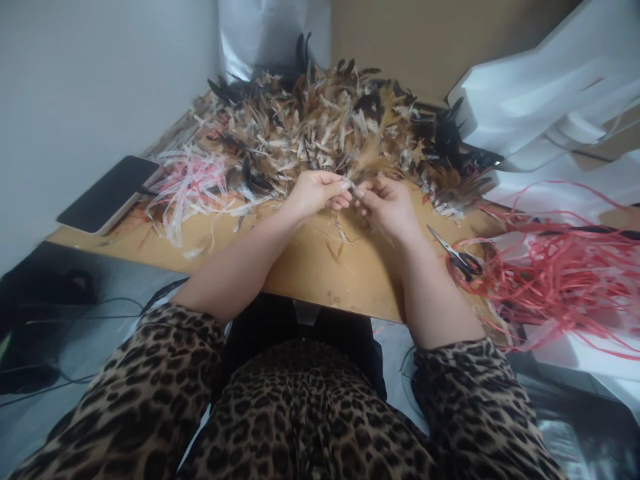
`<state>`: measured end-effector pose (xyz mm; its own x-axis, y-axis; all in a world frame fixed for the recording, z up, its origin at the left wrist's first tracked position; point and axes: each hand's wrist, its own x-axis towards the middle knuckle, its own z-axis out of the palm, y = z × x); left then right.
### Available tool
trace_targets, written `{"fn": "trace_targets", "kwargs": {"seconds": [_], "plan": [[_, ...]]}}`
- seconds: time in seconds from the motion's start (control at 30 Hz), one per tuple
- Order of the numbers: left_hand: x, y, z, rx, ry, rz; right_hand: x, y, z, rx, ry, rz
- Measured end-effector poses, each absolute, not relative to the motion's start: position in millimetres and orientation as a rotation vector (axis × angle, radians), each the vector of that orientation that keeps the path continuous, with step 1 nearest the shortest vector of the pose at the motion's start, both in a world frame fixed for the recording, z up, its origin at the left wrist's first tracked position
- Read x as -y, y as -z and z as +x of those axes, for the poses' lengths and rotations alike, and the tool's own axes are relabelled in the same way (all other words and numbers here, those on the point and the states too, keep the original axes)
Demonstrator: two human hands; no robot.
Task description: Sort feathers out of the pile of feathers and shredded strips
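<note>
Close together over the front of the feather pile, both hands are closed in a pinch. My left hand [320, 191] grips, between thumb and forefinger, the pale quill end of a feather. My right hand [387, 203] pinches at the same spot, its fingertips almost touching the left ones. A fluffy brown feather [374, 159] rises just behind the fingertips; its lower end is hidden by them. Beyond lies a large heap of brown, white and black feathers [320, 123]. Loose feather bits [340, 233] lie on the wooden table [320, 273] below my hands.
Black-handled scissors [457, 255] lie open to the right of my right forearm. A tangle of red plastic strips [565, 287] spreads at the far right, near white foam pieces [530, 100]. Pink and white strips [193, 180] and a phone [107, 193] lie at the left.
</note>
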<state>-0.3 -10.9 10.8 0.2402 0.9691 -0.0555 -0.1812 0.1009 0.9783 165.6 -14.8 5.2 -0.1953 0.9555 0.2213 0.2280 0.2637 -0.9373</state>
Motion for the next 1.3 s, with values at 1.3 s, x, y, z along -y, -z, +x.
{"fn": "trace_targets", "kwargs": {"seconds": [1.3], "plan": [[4, -6, -4, -0.843, -0.937, 0.73, 21, -3, 158, 1.677, -0.733, -1.116]]}}
